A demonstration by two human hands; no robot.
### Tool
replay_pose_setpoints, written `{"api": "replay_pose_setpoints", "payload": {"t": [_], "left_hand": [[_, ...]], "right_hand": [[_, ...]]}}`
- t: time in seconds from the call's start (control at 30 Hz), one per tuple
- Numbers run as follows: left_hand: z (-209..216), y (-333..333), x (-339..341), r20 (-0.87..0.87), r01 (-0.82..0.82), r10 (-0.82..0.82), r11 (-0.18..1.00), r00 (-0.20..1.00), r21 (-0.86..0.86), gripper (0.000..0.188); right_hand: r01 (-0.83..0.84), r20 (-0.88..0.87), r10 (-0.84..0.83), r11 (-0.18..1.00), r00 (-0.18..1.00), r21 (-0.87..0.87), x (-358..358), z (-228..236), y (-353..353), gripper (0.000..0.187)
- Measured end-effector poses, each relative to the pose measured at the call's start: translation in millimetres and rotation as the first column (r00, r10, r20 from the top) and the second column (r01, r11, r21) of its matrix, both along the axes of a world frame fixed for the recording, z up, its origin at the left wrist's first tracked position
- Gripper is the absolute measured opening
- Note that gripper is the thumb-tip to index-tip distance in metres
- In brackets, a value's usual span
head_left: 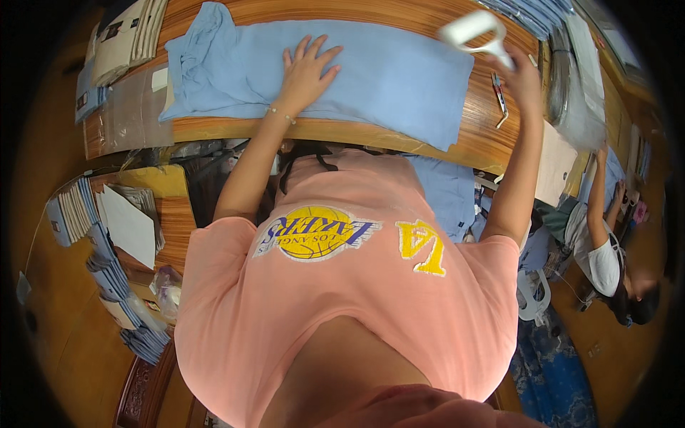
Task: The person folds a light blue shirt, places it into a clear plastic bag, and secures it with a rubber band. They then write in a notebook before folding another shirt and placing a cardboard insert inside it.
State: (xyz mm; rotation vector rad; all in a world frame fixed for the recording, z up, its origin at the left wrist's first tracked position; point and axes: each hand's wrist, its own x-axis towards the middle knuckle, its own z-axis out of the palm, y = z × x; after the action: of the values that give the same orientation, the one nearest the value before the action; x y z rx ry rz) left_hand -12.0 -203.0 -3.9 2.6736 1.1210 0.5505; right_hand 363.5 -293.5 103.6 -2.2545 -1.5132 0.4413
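Wood table [492, 135], glossy and curved at its edge, carries a soft light-blue garment [399, 78] spread flat but bunched at its left end, so smoothing looks partly done. Left hand [308, 71] lies open on the cloth, fingers spread. Right hand [519, 75] is closed round a white plastic tool [472, 32], lifted above the table's right end.

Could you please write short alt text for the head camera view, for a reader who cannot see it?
A person in a pink T-shirt presses the left hand flat on a light blue cloth garment spread over a wooden table, while the right hand lifts a white plastic handled tool. Stacks of folded blue garments lie at left; another person works at right.
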Motion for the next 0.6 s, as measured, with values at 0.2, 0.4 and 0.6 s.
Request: {"api": "replay_pose_setpoints", "payload": {"t": [0.2, 0.4, 0.6], "left_hand": [[-23, -2, -2, -0.056, -0.033, 0.032, 0.999, 0.998, -0.030, 0.046], [-22, -4, -6, -0.004, -0.050, 0.050, 0.998, 0.999, -0.049, 0.046], [-21, -3, -7, -0.073, -0.069, 0.066, 0.996, 0.995, -0.049, 0.048]], "right_hand": [[-0.347, 0.060, 0.400, 0.852, 0.915, -0.391, -136, -2, 25, 0.046], [0.000, 0.317, 0.366, 0.655, 0.875, -0.756, -42, 25, -19, 0.034], [-0.331, 0.195, 0.439, 0.846, 0.877, -0.419, -156, 23, 45, 0.033]]}}
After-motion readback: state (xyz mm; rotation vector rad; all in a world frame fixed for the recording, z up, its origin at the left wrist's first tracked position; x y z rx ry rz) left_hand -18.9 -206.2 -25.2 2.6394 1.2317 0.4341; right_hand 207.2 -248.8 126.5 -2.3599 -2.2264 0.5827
